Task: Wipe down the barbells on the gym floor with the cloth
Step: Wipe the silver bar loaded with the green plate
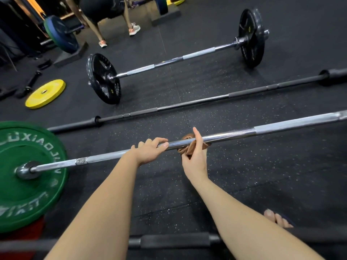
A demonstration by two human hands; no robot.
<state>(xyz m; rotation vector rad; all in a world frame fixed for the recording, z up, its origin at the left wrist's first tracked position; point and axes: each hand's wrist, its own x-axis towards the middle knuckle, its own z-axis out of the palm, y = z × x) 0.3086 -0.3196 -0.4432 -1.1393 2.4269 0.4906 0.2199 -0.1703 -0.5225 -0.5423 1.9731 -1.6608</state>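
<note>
A person is wiping the near bar (281,126) at mid-shaft, the right grip (195,156) pinching the brown cloth (187,137) around the chrome. The left grip (150,150) is curling round the bar just beside it. The black bar (187,104) and plated bar (169,62) are lying apart on the floor (244,184), so much is likely remaining.

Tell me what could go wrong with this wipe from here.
The cloth is bunched around the chrome barbell and the right hand has its thumb raised; it may slip.
The bar sits on a round green plate; pushing could roll it toward the bare toes.
The rough patch between the left hand and the plate may snag the cloth.
</note>
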